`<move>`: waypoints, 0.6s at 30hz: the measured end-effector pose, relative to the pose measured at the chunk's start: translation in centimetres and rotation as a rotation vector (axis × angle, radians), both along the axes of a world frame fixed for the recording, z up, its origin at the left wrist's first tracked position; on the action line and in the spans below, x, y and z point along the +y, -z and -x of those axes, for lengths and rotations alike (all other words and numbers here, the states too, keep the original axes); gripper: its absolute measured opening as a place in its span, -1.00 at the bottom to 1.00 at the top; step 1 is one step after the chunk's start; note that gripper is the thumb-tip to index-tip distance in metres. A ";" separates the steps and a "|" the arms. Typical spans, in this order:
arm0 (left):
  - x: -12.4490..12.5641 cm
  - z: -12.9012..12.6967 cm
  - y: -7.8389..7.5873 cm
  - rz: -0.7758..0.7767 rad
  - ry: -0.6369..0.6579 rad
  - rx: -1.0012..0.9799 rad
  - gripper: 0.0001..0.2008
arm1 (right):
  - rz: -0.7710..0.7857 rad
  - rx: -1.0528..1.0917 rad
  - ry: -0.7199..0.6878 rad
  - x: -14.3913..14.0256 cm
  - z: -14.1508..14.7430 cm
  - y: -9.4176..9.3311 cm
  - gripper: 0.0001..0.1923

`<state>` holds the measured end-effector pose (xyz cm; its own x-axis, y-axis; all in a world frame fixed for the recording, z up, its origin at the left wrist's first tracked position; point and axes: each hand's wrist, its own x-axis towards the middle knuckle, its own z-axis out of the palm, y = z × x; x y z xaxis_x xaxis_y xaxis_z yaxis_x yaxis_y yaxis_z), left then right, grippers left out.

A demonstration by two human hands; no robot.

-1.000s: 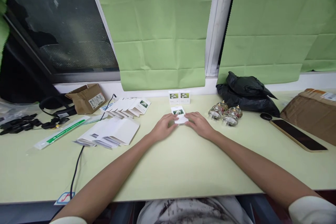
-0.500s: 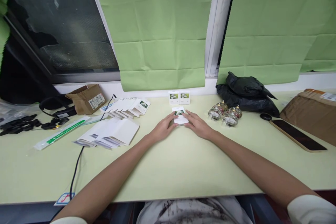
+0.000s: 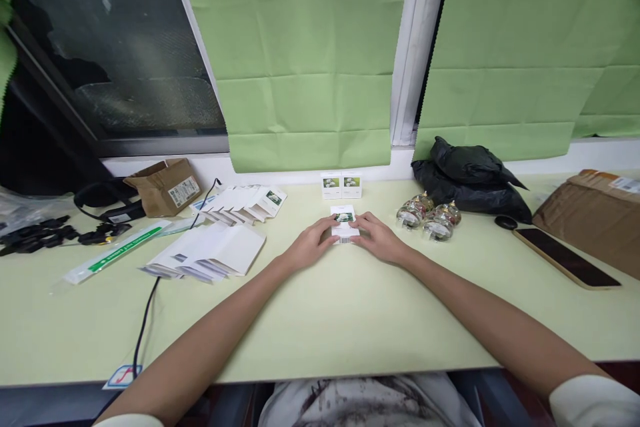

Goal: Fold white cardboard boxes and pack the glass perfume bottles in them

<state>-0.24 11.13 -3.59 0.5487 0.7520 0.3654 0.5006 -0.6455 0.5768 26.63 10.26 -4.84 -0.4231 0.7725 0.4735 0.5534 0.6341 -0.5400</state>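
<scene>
A small white box (image 3: 343, 227) with a green-and-white picture is in the middle of the table, between my two hands. Its near end shows a barcode. My left hand (image 3: 313, 242) grips the box's left side, with the thumb low and the fingers further up. On the opposite side, my right hand (image 3: 377, 237) holds it the same way, thumb near the picture. Just beyond stand two similar white boxes (image 3: 341, 185) side by side, picture faces toward me. Flat white folded cartons (image 3: 225, 250) lie in a fanned pile to the left, with another fanned row (image 3: 245, 202) behind.
Several shiny, clear-and-gold round ornaments (image 3: 430, 215) sit right of my hands. Behind them lies a black plastic bag (image 3: 470, 180). Further right are a phone (image 3: 565, 257) and a brown package (image 3: 595, 213). At left are an open cardboard box (image 3: 165, 188), a green-striped plastic sleeve (image 3: 120, 252) and a black cable (image 3: 145, 327).
The white box has shifted slightly to the right and tilted, so more of its barcode end shows. Both hands stay on it, almost in the same place.
</scene>
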 end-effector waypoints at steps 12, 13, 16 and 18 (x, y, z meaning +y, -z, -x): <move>1.4 0.2 1.2 -0.015 -0.167 0.099 -0.47 | 0.099 0.016 0.203 1.1 -0.1 0.4 -0.62; 1.4 0.2 1.1 -0.014 -0.156 0.090 -0.49 | 0.096 0.010 0.204 1.1 -0.1 0.3 -0.63; 1.2 0.3 0.9 -0.021 -0.153 0.009 -0.49 | 0.087 0.077 0.195 0.8 -0.1 0.2 -0.64; 1.1 0.3 0.7 -0.030 -0.159 -0.056 -0.43 | 0.084 0.150 0.171 0.7 0.0 0.1 -0.59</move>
<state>-0.57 12.25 -4.32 0.4023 0.8159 0.4152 0.5655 -0.5782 0.5882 26.60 10.96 -4.93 -0.2121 0.8664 0.4521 0.5587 0.4871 -0.6713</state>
